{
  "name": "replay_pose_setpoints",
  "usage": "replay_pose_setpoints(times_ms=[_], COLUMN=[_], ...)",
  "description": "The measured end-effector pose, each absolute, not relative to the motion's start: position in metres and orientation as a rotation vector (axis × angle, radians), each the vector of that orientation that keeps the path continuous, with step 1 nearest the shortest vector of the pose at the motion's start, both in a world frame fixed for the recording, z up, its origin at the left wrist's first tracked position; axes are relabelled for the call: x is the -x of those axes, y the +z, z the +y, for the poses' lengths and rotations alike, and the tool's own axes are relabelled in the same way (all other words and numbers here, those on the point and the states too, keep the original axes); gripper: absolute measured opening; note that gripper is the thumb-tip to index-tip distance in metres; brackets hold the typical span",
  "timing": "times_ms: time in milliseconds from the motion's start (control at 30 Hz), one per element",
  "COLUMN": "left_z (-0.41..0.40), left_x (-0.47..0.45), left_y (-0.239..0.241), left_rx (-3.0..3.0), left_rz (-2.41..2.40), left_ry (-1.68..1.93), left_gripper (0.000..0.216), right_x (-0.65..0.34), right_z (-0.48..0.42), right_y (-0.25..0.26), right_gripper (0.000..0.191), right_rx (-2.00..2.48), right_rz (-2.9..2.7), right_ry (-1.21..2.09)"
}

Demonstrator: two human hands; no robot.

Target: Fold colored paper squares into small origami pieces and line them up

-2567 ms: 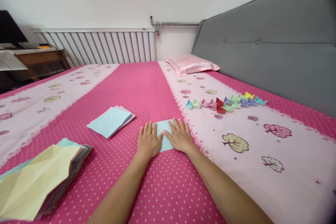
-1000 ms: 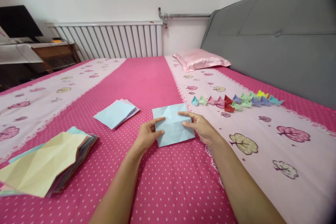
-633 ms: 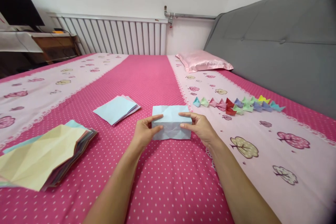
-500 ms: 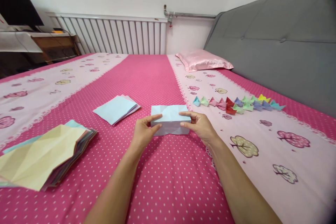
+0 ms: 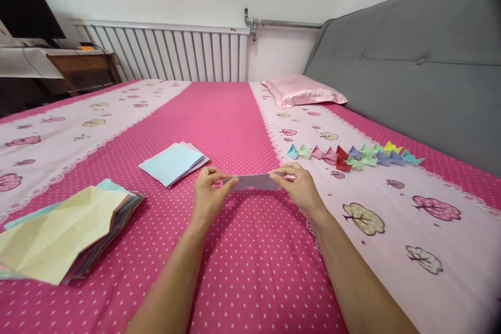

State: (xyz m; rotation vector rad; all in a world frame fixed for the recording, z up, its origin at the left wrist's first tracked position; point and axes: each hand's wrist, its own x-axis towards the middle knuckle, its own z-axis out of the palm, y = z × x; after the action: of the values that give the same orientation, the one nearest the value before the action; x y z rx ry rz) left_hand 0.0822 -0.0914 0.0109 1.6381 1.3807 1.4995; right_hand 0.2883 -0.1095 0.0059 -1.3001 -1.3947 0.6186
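Observation:
A folded sheet of pale bluish paper (image 5: 256,182) is stretched between my two hands, seen as a narrow strip over the pink dotted bedspread. My left hand (image 5: 211,190) pinches its left end between thumb and fingers. At the other end, my right hand (image 5: 295,187) grips the paper the same way. A small stack of light blue squares (image 5: 172,163) lies just beyond my left hand. To the right of my right hand stand several little folded paper boats (image 5: 354,156) in mixed colours.
A larger pile of creased paper sheets (image 5: 66,232), cream on top, rests at the left front. Farther back are a pink pillow (image 5: 301,90), a grey headboard (image 5: 410,57), a white radiator (image 5: 168,52) and a desk with a monitor (image 5: 29,13).
The paper, opened with upper and lower panels showing before, is now a thin strip pressed together between my fingers. Both hands stay in nearly the same place.

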Motion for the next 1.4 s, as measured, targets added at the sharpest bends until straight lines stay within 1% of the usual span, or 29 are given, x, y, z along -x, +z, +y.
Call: replay_pose_setpoints(times_ms=[100, 267, 467, 767, 833, 933, 1033, 1233, 1400], left_z=[-0.096, -0.105, -0.107, -0.102, -0.102, -0.102, -0.102, -0.101, -0.104], left_x=[-0.084, -0.091, -0.096, -0.094, -0.094, -0.096, -0.097, -0.098, -0.098], left_y=[0.015, 0.018, 0.017, 0.014, 0.014, 0.012, 0.01, 0.009, 0.013], left_rx=[-1.412, -1.023, -0.916, -0.843, -0.845, -0.85, -0.857, -0.864, -0.86], left_rz=[1.245, 1.002, 0.882, 0.911, 0.908, 0.894, 0.879, 0.857, 0.826], left_ry=[1.445, 1.139, 0.966, 0.99, 0.993, 0.994, 0.99, 0.977, 0.943], left_gripper=[0.019, 0.026, 0.023, 0.014, 0.015, 0.017, 0.019, 0.022, 0.019], right_x=[-0.287, -0.28, -0.276, -0.281, -0.282, -0.283, -0.283, -0.281, -0.28], right_z=[-0.111, -0.118, -0.12, -0.121, -0.122, -0.122, -0.121, -0.12, -0.121], right_y=[0.01, 0.014, 0.013, 0.015, 0.016, 0.016, 0.015, 0.012, 0.012], right_gripper=[0.022, 0.026, 0.029, 0.025, 0.024, 0.028, 0.029, 0.026, 0.026], right_rx=[1.267, 1.139, 1.118, 1.092, 1.067, 0.988, 0.947, 0.996, 0.982], right_rz=[-1.34, -1.074, -0.957, -0.907, -0.893, -0.861, -0.836, -0.803, -0.791], right_ry=[0.692, 1.131, 1.18, 1.243, 1.353, 1.594, 1.717, 1.718, 1.667])
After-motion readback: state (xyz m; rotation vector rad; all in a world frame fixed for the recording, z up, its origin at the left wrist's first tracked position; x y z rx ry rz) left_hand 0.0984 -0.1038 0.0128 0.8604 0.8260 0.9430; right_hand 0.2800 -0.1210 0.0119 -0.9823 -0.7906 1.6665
